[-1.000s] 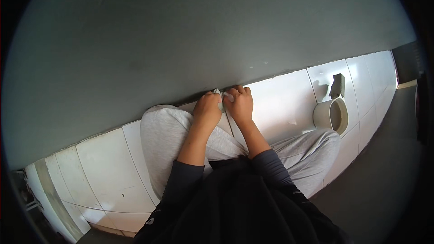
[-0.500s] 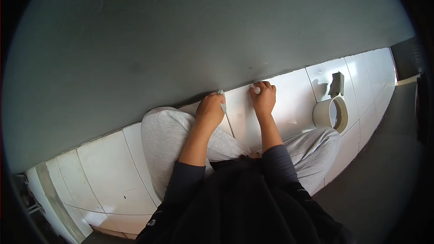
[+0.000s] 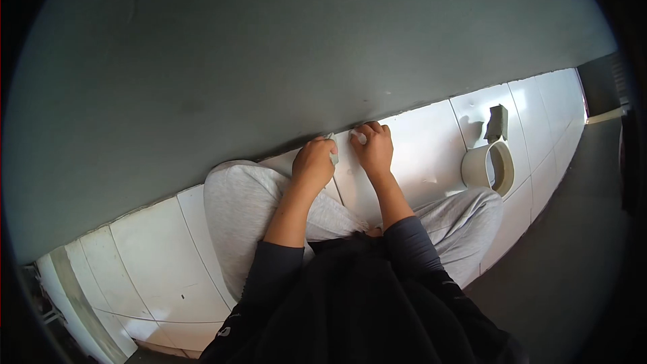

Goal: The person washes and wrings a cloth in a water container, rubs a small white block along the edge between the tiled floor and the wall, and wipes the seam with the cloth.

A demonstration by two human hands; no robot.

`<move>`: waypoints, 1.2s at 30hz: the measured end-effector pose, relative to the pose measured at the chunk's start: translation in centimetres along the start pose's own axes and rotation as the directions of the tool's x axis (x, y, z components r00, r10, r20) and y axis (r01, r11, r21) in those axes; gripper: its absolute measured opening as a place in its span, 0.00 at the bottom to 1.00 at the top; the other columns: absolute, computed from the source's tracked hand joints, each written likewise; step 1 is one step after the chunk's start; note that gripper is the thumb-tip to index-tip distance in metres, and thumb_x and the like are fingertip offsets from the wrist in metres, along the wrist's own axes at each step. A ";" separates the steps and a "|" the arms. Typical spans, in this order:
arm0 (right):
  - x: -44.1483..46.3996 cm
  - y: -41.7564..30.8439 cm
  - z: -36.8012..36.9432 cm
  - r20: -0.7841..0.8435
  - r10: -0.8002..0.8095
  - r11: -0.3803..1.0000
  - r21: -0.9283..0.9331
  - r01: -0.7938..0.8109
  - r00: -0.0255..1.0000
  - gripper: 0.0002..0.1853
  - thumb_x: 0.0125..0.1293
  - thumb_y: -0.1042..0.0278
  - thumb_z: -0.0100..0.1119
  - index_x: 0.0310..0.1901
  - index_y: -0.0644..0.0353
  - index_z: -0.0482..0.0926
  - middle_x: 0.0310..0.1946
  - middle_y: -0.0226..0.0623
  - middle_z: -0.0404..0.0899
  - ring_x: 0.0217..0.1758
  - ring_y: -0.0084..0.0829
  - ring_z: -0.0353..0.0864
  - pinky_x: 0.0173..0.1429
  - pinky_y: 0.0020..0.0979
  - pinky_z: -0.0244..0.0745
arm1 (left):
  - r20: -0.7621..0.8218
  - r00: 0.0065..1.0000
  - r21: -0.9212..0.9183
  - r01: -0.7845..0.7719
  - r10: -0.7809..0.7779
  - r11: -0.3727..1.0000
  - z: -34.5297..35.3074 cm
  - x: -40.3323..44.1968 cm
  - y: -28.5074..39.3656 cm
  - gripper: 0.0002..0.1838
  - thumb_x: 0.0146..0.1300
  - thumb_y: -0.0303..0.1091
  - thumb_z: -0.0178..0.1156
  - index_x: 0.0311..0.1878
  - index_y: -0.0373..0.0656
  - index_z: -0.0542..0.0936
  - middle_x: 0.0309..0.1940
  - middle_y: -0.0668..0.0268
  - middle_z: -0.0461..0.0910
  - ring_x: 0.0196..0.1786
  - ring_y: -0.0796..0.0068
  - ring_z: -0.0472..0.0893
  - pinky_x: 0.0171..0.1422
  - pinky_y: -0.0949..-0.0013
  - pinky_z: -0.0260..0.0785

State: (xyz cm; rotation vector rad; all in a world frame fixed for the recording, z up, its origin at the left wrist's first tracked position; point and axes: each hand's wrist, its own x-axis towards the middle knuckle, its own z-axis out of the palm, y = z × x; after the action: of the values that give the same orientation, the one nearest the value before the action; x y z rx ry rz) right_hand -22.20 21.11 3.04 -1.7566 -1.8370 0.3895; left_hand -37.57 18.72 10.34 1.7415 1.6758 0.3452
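Partly hidden, pale greenish scrap (image 3: pixel 333 156) in left hand (image 3: pixel 314 162).

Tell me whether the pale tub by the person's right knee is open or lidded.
Open: no lid covers the pale tub, and its inner wall shows within the rim.

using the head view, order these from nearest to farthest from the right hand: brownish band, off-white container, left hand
1. left hand: just left of the right hand, by the grey wall's base
2. off-white container: to the right, on the tiles
3. brownish band: far left end of the tiles
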 end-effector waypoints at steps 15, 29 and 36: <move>1.0 0.4 -0.3 -0.111 0.079 0.996 -0.034 -0.084 0.991 0.09 0.45 0.73 0.64 0.32 0.57 0.81 0.38 0.33 0.79 0.39 0.39 0.73 0.44 0.36 0.72 | 0.018 1.000 0.015 0.022 -0.022 1.000 -0.4 -0.2 0.0 0.10 0.50 0.18 0.56 0.36 0.40 0.79 0.39 0.57 0.77 0.44 0.54 0.77 0.48 0.60 0.69; 1.4 1.1 -0.8 -0.128 0.097 0.993 -0.048 -0.103 0.987 0.08 0.44 0.71 0.65 0.30 0.57 0.81 0.34 0.35 0.79 0.36 0.41 0.74 0.41 0.37 0.72 | 0.072 0.997 -0.018 -0.011 0.012 1.000 0.2 -0.3 0.0 0.11 0.50 0.18 0.55 0.37 0.41 0.79 0.41 0.57 0.78 0.46 0.54 0.76 0.50 0.59 0.68; 0.8 0.2 0.0 -0.042 0.054 0.999 0.013 -0.053 0.998 0.09 0.45 0.70 0.65 0.32 0.59 0.81 0.35 0.36 0.79 0.37 0.41 0.74 0.42 0.38 0.72 | 0.090 0.994 0.033 -0.060 0.057 0.998 -0.1 -0.5 1.0 0.11 0.51 0.19 0.55 0.38 0.41 0.79 0.41 0.59 0.77 0.47 0.56 0.76 0.52 0.61 0.68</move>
State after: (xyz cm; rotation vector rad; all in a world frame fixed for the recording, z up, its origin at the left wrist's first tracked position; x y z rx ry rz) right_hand -22.00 21.93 3.05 -1.7954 -1.7584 0.3807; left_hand -36.95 18.33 11.21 1.8080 1.5791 0.2616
